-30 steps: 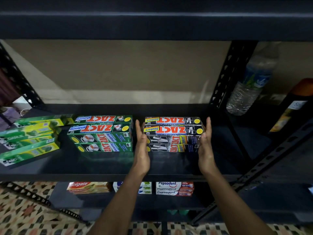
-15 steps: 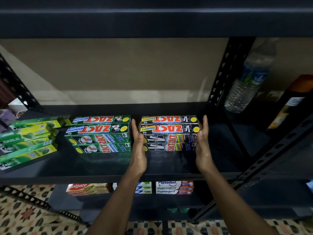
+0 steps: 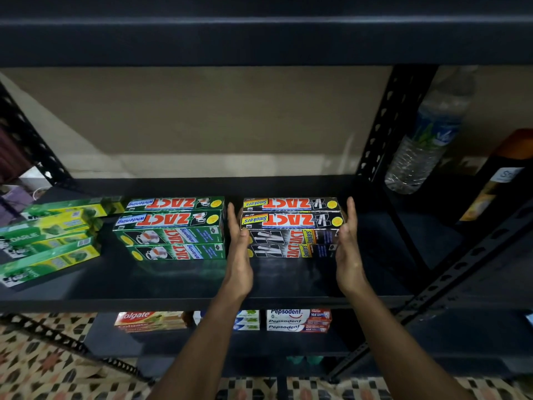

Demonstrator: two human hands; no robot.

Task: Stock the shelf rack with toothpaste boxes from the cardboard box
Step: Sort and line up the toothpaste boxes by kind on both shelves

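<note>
A stack of black Zact Smokers toothpaste boxes (image 3: pixel 291 226) lies on the dark shelf (image 3: pixel 173 284) of the rack. My left hand (image 3: pixel 239 249) presses flat against the stack's left end with straight fingers. My right hand (image 3: pixel 347 243) presses the right end the same way. To the left sits a stack of green Zact Whitening boxes (image 3: pixel 173 229), close beside my left hand. Further left lie several green and yellow Darlie boxes (image 3: pixel 49 241), angled. The cardboard box is out of view.
The shelf below holds Colgate boxes (image 3: pixel 150 320), blue-white boxes (image 3: pixel 248 320) and Pepsodent boxes (image 3: pixel 297 320). A perforated upright (image 3: pixel 380 125) bounds the bay on the right. Beyond it stand a water bottle (image 3: pixel 427 140) and a dark bottle (image 3: pixel 496 180). A patterned floor (image 3: pixel 43 365) lies underneath.
Both hands stay flat on the ends of the black stack. The stack and hands have shifted slightly left, closer to the green Zact boxes.
</note>
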